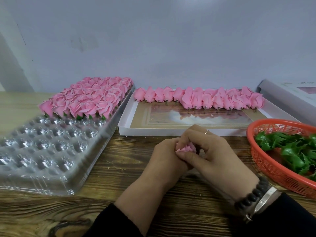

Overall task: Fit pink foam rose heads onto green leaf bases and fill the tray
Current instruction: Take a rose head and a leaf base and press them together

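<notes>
Both hands meet over the wooden table [119, 168], and between them I hold one pink rose head [186, 148]: my left hand [164, 156] is curled round it from below, my right hand [206, 149] pinches it from above, thumb and fingers closed on the petals. I cannot see whether a leaf base is already under it; the fingers hide that. I judge the foam to be very light and soft, easy to dent or tear at the petal edges, so I would grip low on the bud, near its stub, and press gently. Spare rose heads [198, 98] lie in a row in the white box [124, 127], green leaf bases [294, 151] sit in the red basket [261, 161], and the clear tray [51, 151] holds finished roses [89, 98] at its far end, with the near cups bare.
</notes>
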Demonstrator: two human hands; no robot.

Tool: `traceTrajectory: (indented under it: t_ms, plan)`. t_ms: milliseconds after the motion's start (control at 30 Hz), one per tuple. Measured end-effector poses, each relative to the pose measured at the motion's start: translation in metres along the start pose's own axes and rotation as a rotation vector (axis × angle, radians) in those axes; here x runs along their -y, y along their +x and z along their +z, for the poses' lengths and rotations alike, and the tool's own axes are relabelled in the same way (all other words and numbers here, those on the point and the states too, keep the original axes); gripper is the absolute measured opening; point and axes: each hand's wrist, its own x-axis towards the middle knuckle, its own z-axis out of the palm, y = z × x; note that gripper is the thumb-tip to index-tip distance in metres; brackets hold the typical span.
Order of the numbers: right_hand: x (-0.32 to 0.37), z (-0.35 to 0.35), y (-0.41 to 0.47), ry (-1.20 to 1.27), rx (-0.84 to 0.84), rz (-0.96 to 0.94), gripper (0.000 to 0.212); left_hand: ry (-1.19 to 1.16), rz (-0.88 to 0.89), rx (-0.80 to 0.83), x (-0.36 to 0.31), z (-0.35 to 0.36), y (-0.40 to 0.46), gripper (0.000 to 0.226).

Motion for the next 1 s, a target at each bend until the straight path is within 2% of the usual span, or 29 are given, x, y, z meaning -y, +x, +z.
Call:
traceTrajectory:
  t_ms: [100,167,267,367,433,500,567,667,767,867,933,1000]
  plan:
    - [0.004,0.0,-0.002,0.01,-0.017,0.005,0.006,-0.053,0.001,0.009,-0.001,0.001,0.001,0.019]
    - [0.004,0.003,-0.005,0.1,-0.148,0.039,0.014,-0.268,-0.04,-0.051,-0.002,0.002,0.001,0.013]
    - [-0.001,0.005,-0.004,0.235,-0.347,0.097,0.027,-0.611,-0.114,-0.234,0.001,0.001,0.004,0.014]
    - [-0.004,0.012,-0.002,0.26,-0.283,0.208,0.043,-0.883,-0.101,-0.338,0.0,0.001,0.005,0.017]
    - [-0.003,0.02,-0.002,0.263,-0.204,0.231,0.044,-1.007,-0.111,-0.295,-0.002,0.004,0.004,0.023]
    - [-0.001,0.026,-0.002,0.253,-0.177,0.238,0.043,-1.055,-0.126,-0.223,-0.005,0.007,0.003,0.02]
    - [-0.002,0.029,-0.002,0.182,-0.2,0.253,0.042,-1.11,-0.122,-0.176,-0.007,0.011,0.003,0.017]
    - [-0.001,0.028,-0.001,0.104,-0.241,0.279,0.035,-1.176,-0.153,-0.119,-0.007,0.014,0.003,0.024]
    - [0.002,0.023,0.0,0.309,-0.208,0.312,0.024,-1.251,-0.217,-0.054,-0.004,0.011,0.005,0.03]
    - [0.004,0.016,0.0,0.563,-0.082,0.327,0.022,-1.276,-0.252,0.017,-0.002,0.007,0.006,0.039]
    - [0.004,0.016,-0.001,0.62,-0.049,0.349,0.029,-1.279,-0.267,0.023,-0.002,0.006,0.006,0.049]
    - [0.003,0.018,-0.001,0.591,-0.082,0.372,0.033,-1.312,-0.254,-0.021,-0.002,0.006,0.006,0.05]
